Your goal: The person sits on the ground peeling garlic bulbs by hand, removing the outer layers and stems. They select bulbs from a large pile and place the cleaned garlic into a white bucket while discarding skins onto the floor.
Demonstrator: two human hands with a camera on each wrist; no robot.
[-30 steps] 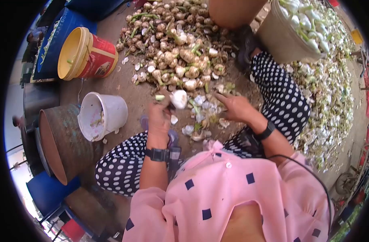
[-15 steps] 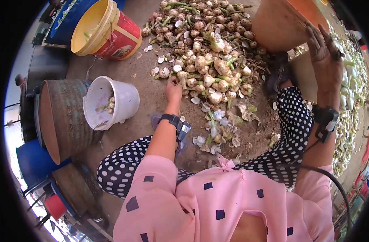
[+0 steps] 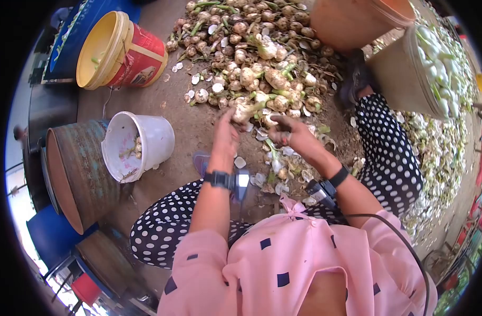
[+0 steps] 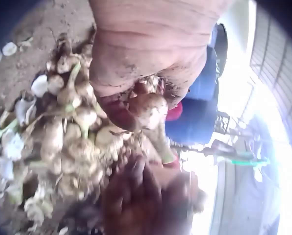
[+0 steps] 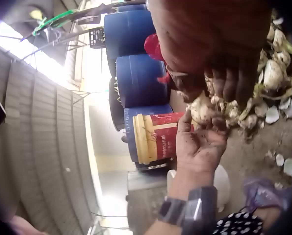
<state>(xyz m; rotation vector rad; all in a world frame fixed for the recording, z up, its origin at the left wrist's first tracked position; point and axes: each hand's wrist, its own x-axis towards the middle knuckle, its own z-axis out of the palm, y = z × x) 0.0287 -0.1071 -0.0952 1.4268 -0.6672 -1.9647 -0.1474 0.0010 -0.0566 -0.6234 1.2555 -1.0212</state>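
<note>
My left hand (image 3: 228, 134) grips a soil-stained garlic bulb (image 3: 242, 112) at the near edge of the garlic pile (image 3: 251, 68). In the left wrist view the bulb (image 4: 150, 110) sits between thumb and fingers, its cut green stem (image 4: 161, 144) pointing away from the palm. My right hand (image 3: 299, 138) faces it from the other side, fingers loosely bent, close to the stem and apart from the bulb. The right wrist view has the right hand (image 5: 209, 49) above the left hand (image 5: 200, 149). Peeled skins (image 3: 283, 163) litter the soil below both hands.
A white bucket (image 3: 164, 139) with a few bulbs inside stands left, behind it a red-and-yellow bucket (image 3: 146, 58) and a rusty drum (image 3: 88, 163). At right are a pale tub (image 3: 396, 73) of cleaned garlic, an orange tub (image 3: 341, 21) and a wide spread of skins (image 3: 436, 174).
The peeled white bulb in my left hand is gone; that hand went to the pile and now has an unpeeled one. My right hand rose beside the pale tub, then came back down facing the left.
</note>
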